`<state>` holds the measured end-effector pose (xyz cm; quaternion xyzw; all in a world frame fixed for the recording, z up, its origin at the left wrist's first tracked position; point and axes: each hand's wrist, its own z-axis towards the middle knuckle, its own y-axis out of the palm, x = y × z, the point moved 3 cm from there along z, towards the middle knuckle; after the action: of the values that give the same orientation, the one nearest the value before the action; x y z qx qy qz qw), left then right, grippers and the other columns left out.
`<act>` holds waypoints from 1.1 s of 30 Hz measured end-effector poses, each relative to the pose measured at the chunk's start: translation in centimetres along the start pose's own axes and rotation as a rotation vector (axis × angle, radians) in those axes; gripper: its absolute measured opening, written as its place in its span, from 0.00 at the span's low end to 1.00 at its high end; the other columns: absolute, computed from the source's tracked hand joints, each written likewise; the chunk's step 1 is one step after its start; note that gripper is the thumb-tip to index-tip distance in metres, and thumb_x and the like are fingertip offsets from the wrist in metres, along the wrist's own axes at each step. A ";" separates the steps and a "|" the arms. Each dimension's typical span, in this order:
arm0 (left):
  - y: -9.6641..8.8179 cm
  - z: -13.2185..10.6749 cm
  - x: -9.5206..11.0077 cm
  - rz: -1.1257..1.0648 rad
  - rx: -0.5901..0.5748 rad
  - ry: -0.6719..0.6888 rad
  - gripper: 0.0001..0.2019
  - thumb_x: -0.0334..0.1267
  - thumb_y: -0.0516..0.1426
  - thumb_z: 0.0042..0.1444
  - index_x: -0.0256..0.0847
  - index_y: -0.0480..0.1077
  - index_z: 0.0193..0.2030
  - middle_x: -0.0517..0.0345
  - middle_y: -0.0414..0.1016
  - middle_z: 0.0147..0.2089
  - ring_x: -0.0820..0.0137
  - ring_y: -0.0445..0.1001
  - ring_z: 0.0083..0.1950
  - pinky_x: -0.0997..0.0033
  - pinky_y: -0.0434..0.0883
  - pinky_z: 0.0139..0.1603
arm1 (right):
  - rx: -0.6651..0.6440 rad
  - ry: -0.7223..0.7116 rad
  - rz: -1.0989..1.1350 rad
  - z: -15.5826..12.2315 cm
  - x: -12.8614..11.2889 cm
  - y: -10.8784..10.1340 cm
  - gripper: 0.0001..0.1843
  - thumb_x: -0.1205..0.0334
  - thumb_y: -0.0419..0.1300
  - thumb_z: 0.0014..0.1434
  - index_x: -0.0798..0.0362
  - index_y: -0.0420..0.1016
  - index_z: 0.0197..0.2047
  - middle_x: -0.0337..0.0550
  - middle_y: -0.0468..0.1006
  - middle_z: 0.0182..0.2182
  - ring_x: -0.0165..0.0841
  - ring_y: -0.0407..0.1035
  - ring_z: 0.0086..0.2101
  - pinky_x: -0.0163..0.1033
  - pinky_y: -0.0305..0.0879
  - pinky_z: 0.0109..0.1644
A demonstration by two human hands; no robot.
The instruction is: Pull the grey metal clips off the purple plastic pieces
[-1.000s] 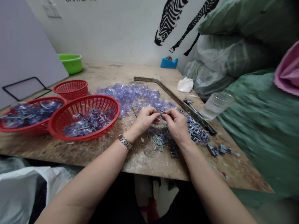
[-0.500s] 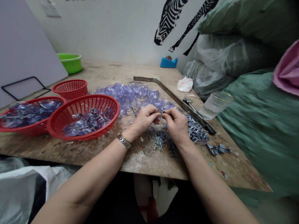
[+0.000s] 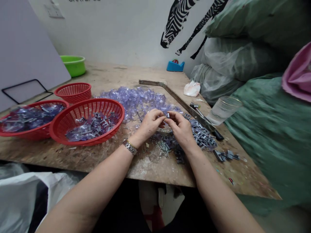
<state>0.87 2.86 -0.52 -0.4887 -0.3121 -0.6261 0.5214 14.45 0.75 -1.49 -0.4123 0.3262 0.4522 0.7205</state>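
My left grip (image 3: 150, 125) and right grip (image 3: 181, 130), watched from afar, pinch closed on a small part (image 3: 168, 115) between them above the table (image 3: 145, 168), near the purple pieces (image 3: 136, 97); grey pieces (image 3: 202, 134) lie beside the right grip.

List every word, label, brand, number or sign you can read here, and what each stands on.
"GRATEFUL": dark lettering on the wall, its tops cut off by the picture's edge.
Nothing else is readable; any marks on the blue tape dispenser or the small held part are too small to make out.
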 end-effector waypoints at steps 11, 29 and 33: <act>0.3 0.1 -0.7 -0.119 -0.035 -0.172 0.06 0.32 0.57 0.55 0.36 0.66 0.28 0.63 0.65 0.27 0.79 0.70 0.25 0.81 0.71 0.26 | -0.016 -0.020 -0.060 0.0 -0.2 -0.4 0.11 0.55 0.62 0.52 0.51 0.76 0.38 0.43 0.80 0.35 0.37 0.73 0.36 0.42 0.67 0.44; 0.3 0.1 -0.2 -0.142 -0.134 -0.153 0.10 0.30 0.55 0.58 0.37 0.61 0.26 0.64 0.66 0.22 0.78 0.70 0.23 0.79 0.70 0.26 | -0.060 0.096 0.130 0.1 -0.4 -0.4 0.09 0.54 0.60 0.50 0.51 0.70 0.30 0.34 0.70 0.25 0.29 0.63 0.28 0.36 0.62 0.35; 0.4 0.0 -0.2 -0.184 -0.143 -0.161 0.10 0.31 0.55 0.59 0.37 0.61 0.27 0.65 0.65 0.22 0.79 0.70 0.24 0.80 0.71 0.27 | -0.020 0.071 0.116 0.0 -0.6 -0.4 0.09 0.55 0.61 0.50 0.51 0.70 0.29 0.34 0.69 0.24 0.29 0.63 0.28 0.37 0.62 0.36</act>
<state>1.28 2.79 -0.77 -0.5424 -0.3509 -0.6507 0.3992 14.55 0.38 -0.85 -0.4156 0.3705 0.4814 0.6769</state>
